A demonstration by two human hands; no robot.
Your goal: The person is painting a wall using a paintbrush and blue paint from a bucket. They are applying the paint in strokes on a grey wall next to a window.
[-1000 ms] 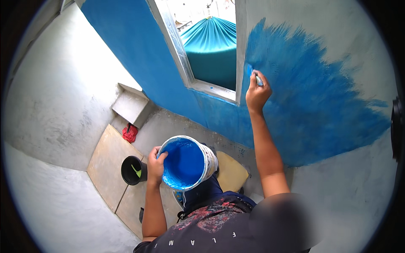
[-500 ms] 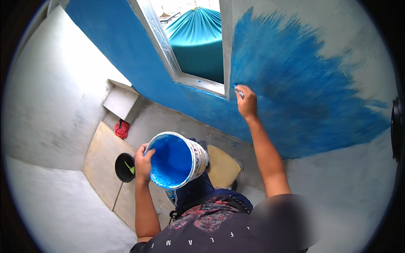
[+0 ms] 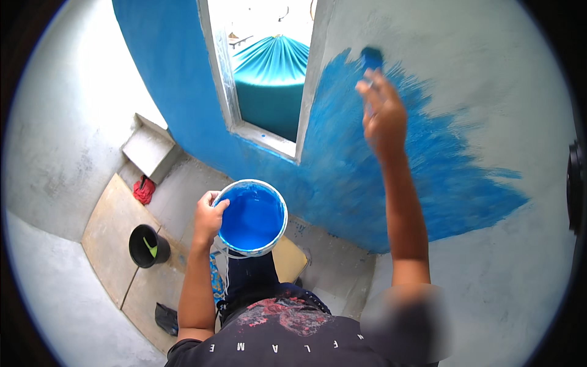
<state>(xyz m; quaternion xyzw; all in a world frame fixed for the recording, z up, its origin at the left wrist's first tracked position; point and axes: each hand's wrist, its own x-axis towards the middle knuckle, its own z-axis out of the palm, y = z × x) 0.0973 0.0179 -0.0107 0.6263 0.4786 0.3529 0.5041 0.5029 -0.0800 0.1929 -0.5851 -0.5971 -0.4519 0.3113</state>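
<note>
My left hand (image 3: 210, 215) grips the rim of a white bucket (image 3: 284, 215), thumb inside and fingers outside. Bright blue paint (image 3: 251, 223) fills the lower part of it. Up at the wall, my right hand (image 3: 385, 116) is closed round a paintbrush (image 3: 371, 59), slightly smeared by motion. Its blue-loaded bristles touch or nearly touch the wall near the upper edge of a streaky blue patch (image 3: 416, 177). Bare grey plaster (image 3: 471, 67) lies above and to the right of that patch.
A window opening (image 3: 269, 137) with a pale frame stands left of the patch, a teal cover (image 3: 272, 85) beyond it. On the floor are a black bucket (image 3: 140, 254) with a green-handled tool, a red cloth (image 3: 144, 190), a yellowish block (image 3: 288, 260) and a black bag (image 3: 166, 318).
My right hand has moved the brush from beside the window's lower corner up to the patch's top edge. The bucket is now more level, and the view has shifted.
</note>
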